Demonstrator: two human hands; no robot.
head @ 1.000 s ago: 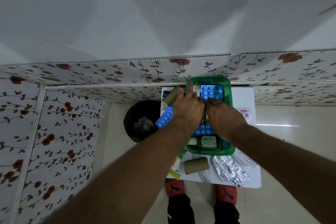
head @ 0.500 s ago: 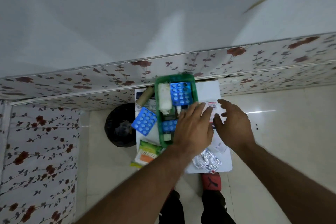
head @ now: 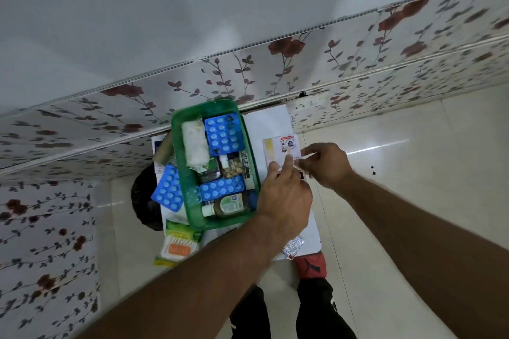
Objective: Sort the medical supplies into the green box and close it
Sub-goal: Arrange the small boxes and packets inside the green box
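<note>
The green box (head: 180, 151) sits open on a small white table (head: 271, 124), holding blue pill blister packs (head: 223, 133), a white gauze roll (head: 196, 147), a small bottle (head: 227, 205) and other packets. A white printed medicine carton (head: 278, 147) lies just right of the box. My left hand (head: 285, 195) and my right hand (head: 326, 164) both pinch the carton's near end. Another blue blister pack (head: 168, 191) and a green-orange packet (head: 179, 245) lie left of the box. A foil strip (head: 293, 248) lies near the table's front edge.
A black bin (head: 143, 201) stands on the floor left of the table. A brown cardboard roll (head: 163, 150) pokes out behind the box. Floral wall panels run behind and to the left. My red-topped shoes (head: 312, 267) are under the front edge.
Both hands left the inside of the green box, moved right, and closed on the white carton beside it. The view swung left and tilted.
</note>
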